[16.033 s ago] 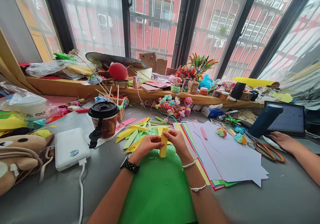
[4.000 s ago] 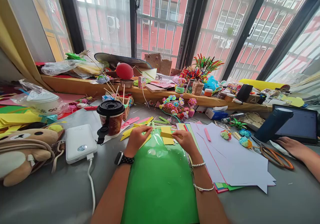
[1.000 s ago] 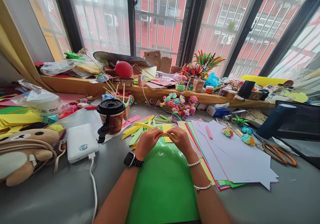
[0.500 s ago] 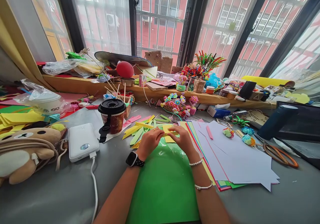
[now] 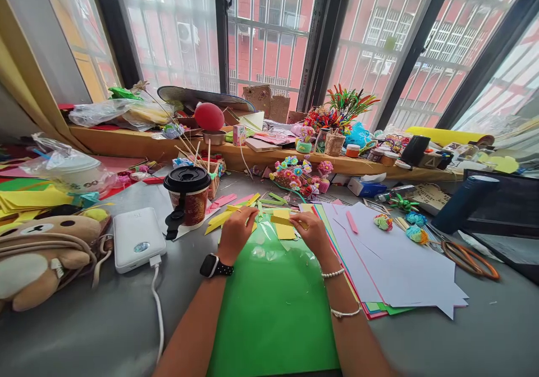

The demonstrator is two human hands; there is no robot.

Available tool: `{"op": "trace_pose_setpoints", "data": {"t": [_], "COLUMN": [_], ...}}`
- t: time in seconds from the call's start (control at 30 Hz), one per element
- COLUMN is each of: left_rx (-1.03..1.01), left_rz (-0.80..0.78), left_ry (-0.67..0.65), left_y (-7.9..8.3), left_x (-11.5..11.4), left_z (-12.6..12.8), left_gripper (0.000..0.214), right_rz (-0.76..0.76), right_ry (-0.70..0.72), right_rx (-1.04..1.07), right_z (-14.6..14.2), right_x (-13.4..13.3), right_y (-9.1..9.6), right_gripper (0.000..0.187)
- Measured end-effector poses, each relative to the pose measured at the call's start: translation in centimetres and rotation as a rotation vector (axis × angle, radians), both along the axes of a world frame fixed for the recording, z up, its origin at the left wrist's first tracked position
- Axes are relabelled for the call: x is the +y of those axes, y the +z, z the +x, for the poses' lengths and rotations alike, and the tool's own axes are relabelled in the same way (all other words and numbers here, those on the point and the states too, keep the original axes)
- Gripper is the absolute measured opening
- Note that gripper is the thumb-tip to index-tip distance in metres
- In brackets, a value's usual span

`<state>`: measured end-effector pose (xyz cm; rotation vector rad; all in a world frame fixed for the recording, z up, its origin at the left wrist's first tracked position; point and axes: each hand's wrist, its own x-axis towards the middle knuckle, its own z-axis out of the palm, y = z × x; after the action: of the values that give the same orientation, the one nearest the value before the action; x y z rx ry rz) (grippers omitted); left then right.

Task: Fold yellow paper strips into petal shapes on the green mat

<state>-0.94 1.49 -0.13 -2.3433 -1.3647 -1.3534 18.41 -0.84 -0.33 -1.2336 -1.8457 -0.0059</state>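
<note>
1. Right up close, a glossy green sheet [image 5: 273,309] lies flat on the grey counter [image 5: 84,326].
2. Left hand [image 5: 234,232]: grip pinched at the fingertips; whether anything sits between them, I cannot tell.
3. Right hand [image 5: 314,233]: grip closed, thumb and fingers on one end of a yellow strip [image 5: 278,220], free end pointing left, over a piece of yellow paper [image 5: 287,233].
4. White papers [image 5: 391,270] just right of that hand; lidded cup [image 5: 188,200] away left, loose strips [image 5: 220,219] between cup and hands.
5. Farther back, flowers [image 5: 295,176]; beyond them, a red balloon [image 5: 209,117] by the windows [image 5: 269,40].
</note>
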Motion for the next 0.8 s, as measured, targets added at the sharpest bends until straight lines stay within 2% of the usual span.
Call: {"op": "trace_pose_setpoints", "data": {"t": [0.1,0.17,0.27,0.5,0.57,0.67,0.73,0.8], "left_rx": [0.075,0.148,0.177,0.158,0.170,0.203,0.208,0.198], "left_rz": [-0.039,-0.101,-0.117,-0.086,-0.082,-0.092,-0.097,-0.091], "left_ry": [-0.210,-0.256,-0.202,-0.144,-0.144,-0.188,-0.209,-0.215], "left_y": [0.0,-0.1,-0.4,-0.6,-0.5,-0.3,-0.3,-0.3], "left_x": [-0.6,-0.9,-0.8,-0.3,-0.5,-0.9,-1.1,-1.0], "left_z": [1.0,1.5,1.7,1.0,1.2,1.6,1.8,1.7], "left_gripper": [0.018,0.018,0.019,0.019,0.019,0.020,0.020,0.020], "right_rz": [-0.009,-0.014,-0.027,-0.021,0.011,0.000,-0.030,-0.042], "right_ry": [0.081,0.111,0.069,-0.236,-0.186,0.064,0.104,0.084], "right_rx": [-0.019,-0.029,-0.024,0.111,0.123,0.031,-0.025,-0.048], "right_z": [-0.9,-1.4,-1.3,0.6,0.4,-0.8,-1.4,-1.5], "right_x": [-0.3,-0.5,-0.4,0.1,-0.1,-0.3,-0.4,-0.3], "right_y": [0.1,0.2,0.0,-0.1,0.1,0.3,0.2,0.0], "right_gripper": [0.013,0.013,0.012,0.014,0.015,0.013,0.011,0.010]}}
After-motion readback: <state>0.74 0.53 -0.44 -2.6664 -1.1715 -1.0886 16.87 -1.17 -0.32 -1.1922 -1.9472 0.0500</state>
